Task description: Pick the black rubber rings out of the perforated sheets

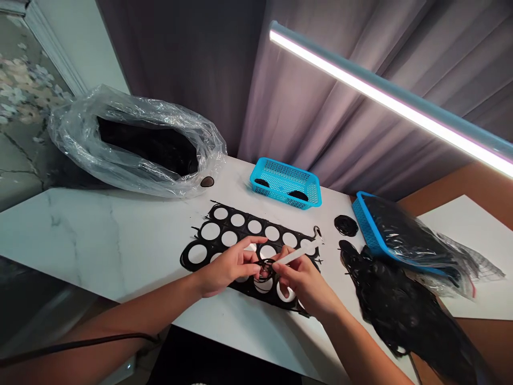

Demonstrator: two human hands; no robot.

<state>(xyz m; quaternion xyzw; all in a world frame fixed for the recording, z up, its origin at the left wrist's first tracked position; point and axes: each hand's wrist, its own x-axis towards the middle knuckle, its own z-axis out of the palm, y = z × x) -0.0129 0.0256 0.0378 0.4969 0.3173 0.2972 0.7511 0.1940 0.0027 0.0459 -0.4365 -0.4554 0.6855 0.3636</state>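
Both hands meet over a black sheet [206, 244] with rows of round white openings, lying on the marble-patterned table. My left hand [234, 266] pinches the left side of a small coil of thin black rings [264, 263]. On the coil's right side, my right hand [298, 275] has its fingers closed and also holds a flat white strip [298, 253], which points up to the right. Part of the coil is hidden behind the fingertips.
A clear plastic bag [136, 179] with black contents stands back left. Behind the sheet is a blue basket [286, 201]. At right are a black coil [346, 225], another blue basket [366, 230] and a black heap [404, 305]. A lit lamp [380, 93] hangs above.
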